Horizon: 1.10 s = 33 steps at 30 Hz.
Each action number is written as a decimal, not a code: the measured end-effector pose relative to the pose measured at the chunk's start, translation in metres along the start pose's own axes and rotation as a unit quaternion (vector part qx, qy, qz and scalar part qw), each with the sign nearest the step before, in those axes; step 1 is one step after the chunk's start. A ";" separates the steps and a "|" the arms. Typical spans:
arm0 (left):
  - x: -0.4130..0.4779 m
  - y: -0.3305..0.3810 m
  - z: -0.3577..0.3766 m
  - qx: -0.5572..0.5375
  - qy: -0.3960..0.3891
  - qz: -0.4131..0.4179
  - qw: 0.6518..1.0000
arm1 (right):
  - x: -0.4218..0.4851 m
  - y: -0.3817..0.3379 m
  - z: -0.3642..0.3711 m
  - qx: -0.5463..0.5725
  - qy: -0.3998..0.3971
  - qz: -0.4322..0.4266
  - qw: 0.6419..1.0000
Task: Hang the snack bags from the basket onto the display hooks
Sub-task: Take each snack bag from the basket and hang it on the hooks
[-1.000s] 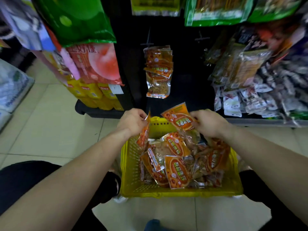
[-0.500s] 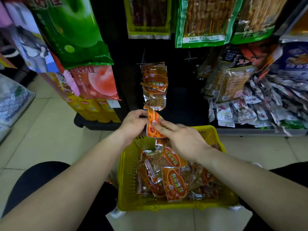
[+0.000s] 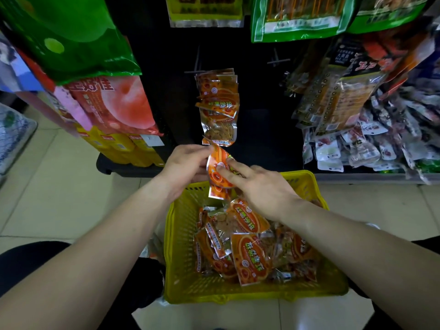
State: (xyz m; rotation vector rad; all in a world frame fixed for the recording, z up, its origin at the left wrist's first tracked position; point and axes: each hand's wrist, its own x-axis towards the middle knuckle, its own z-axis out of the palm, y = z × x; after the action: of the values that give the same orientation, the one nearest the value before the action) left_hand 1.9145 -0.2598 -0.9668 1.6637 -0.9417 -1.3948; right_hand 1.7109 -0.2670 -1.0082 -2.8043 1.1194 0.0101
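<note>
A yellow plastic basket (image 3: 181, 239) sits on the floor in front of me, holding several orange snack bags (image 3: 250, 253). My left hand (image 3: 183, 167) pinches the top of a small stack of orange snack bags (image 3: 217, 177) held above the basket's far rim. My right hand (image 3: 259, 186) lies against the front of that stack, fingers spread over it. Just above, a bunch of the same orange bags (image 3: 217, 106) hangs from a display hook (image 3: 197, 65) on the black rack. An empty hook (image 3: 276, 59) sticks out to its right.
Large green and red bags (image 3: 78, 44) hang at the left, with yellow packs (image 3: 119, 146) below. Green-edged bags (image 3: 297, 17) hang above. Brown and white packets (image 3: 352, 129) crowd the right side. Tiled floor (image 3: 47, 182) spreads to the left; my knees flank the basket.
My right hand brought a bag up from the basket to the stack in my left hand. Both hands rose toward the hanging bunch, and my view tilted up.
</note>
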 end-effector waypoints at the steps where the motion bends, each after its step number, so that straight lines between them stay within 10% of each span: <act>1: 0.001 0.000 -0.001 0.034 0.009 0.015 0.999 | 0.001 0.000 0.001 0.002 -0.002 -0.002 1.000; 11: -0.011 0.005 -0.005 0.329 -0.066 0.150 0.930 | 0.004 0.016 -0.029 0.076 0.118 0.023 0.990; 16: -0.019 0.010 -0.004 0.372 -0.136 0.186 0.899 | 0.008 0.017 -0.040 0.033 0.058 -0.029 0.997; 25: -0.014 0.009 -0.012 0.349 -0.093 0.178 0.915 | 0.005 0.047 -0.045 0.323 -0.025 0.055 0.944; 33: -0.013 0.009 -0.007 0.305 -0.083 0.162 0.935 | 0.008 0.054 -0.044 0.324 -0.004 0.076 0.943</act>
State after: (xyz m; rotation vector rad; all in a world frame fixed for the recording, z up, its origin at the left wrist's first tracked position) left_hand 1.9195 -0.2515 -0.9524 1.7185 -1.7986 -1.0858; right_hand 1.6777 -0.3169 -0.9706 -2.1317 1.0839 -0.2791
